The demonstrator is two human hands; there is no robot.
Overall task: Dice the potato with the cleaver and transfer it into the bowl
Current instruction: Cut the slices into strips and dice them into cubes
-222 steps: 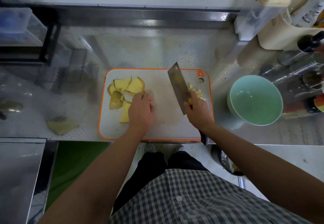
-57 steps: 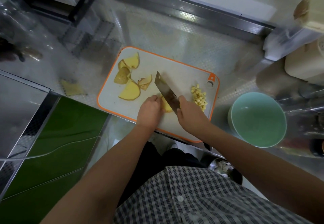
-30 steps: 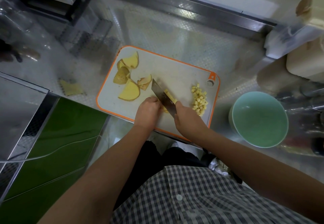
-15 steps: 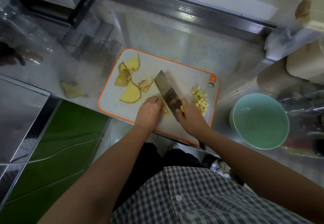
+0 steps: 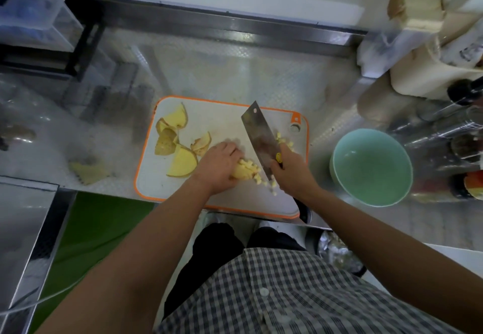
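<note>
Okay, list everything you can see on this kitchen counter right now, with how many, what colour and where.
cutting board: one, white with orange rim, on the metal counter
potato slices: about five, yellow with brown skin, board's left part
potato piece: one, yellow, partly diced, under the left hand
potato cubes: two small heaps, yellow, either side of the blade
cleaver: one, steel, over the board's middle
bowl: one, pale green, empty, right of the board
scrap: one, yellowish, counter left of the board
bottles: several, dark, far right
left hand: holds the potato piece
right hand: grips the cleaver
</note>
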